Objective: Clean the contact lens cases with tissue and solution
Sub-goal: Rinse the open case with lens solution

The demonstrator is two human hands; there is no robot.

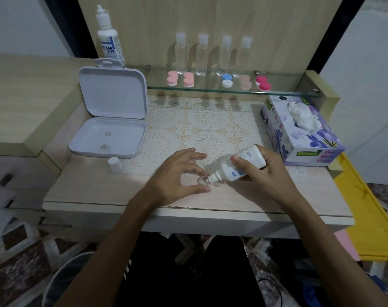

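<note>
Near the desk's front edge, the right hand grips a tilted solution bottle over a clear lens case pinched by the left hand; a white cap, open box and tissue box flank them.

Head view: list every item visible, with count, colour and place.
Small white solution bottle: 1, tilted, nozzle down over the case.
Clear contact lens case: 1, on desk front.
White bottle cap: 1, desk left.
Open white hinged box: 1, desk left.
Tall white solution bottle: 1, behind box.
Clear bottles: 4, glass shelf.
Coloured lens cases: 5, pink, blue-white, beige, magenta, shelf front.
Purple floral tissue box: 1, desk right.
Left hand: pinches case.
Right hand: grips small bottle.
</note>
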